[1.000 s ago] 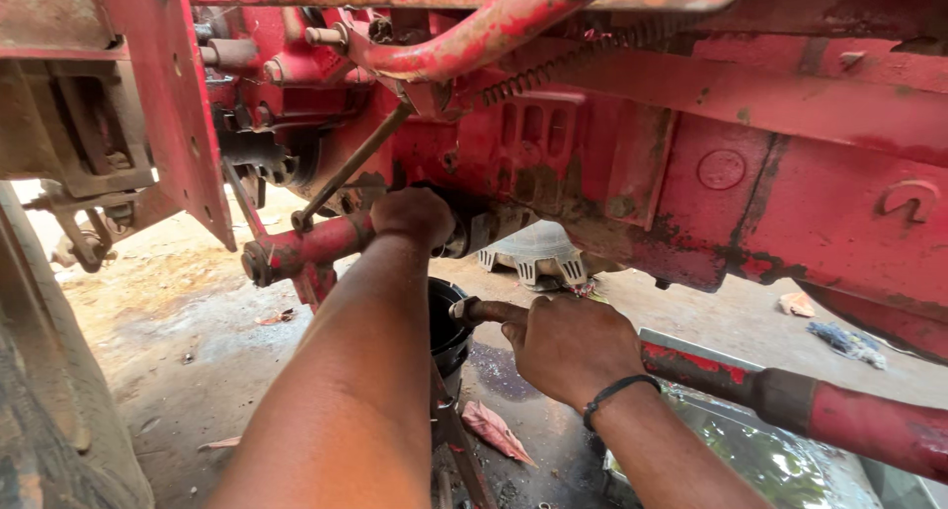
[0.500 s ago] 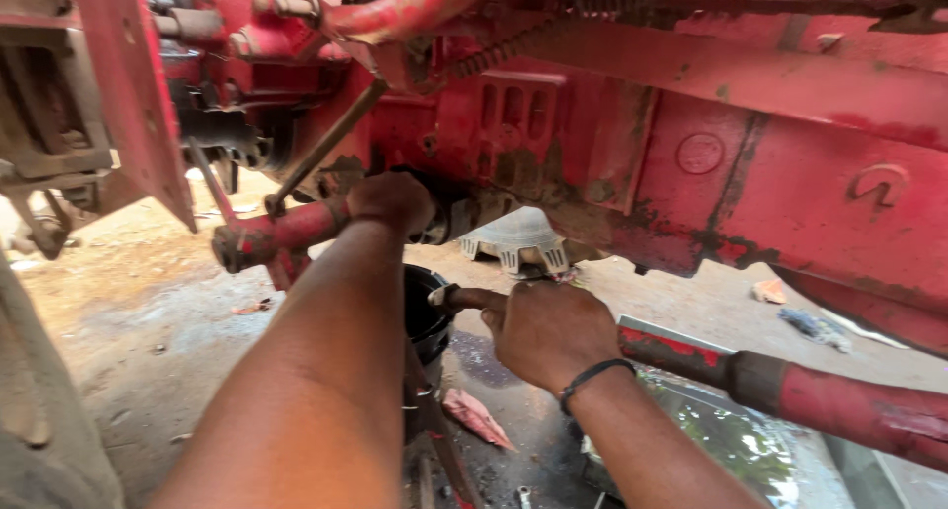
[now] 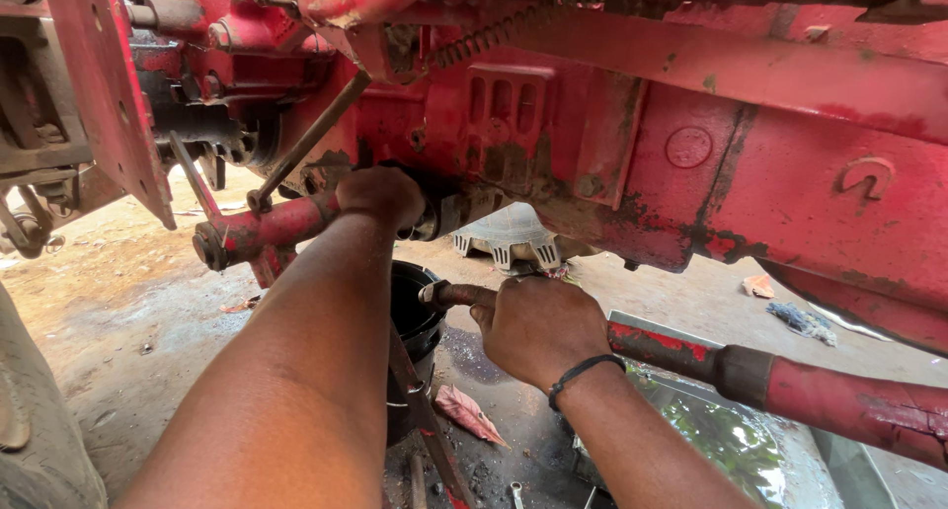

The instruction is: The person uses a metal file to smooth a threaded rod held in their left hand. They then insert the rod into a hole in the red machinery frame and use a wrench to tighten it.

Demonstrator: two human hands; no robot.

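At centre frame, under the red machine body [image 3: 691, 163], the left hand [image 3: 380, 195] is clenched around the inner end of a red arm bar [image 3: 259, 233] that juts toward the left. Just below and right of it, the right hand [image 3: 538, 326] grips a small metal tool [image 3: 436, 294], forefinger laid along it. A black bucket [image 3: 415, 316] stands beneath both hands. A red tube [image 3: 820, 395] runs across the lower right.

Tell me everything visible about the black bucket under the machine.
The black bucket looks like plastic, round, with a dark open mouth facing up. It stands upright on the dirty ground below the red machine body, between the two forearms. The left forearm hides much of its left side. Its contents cannot be made out.
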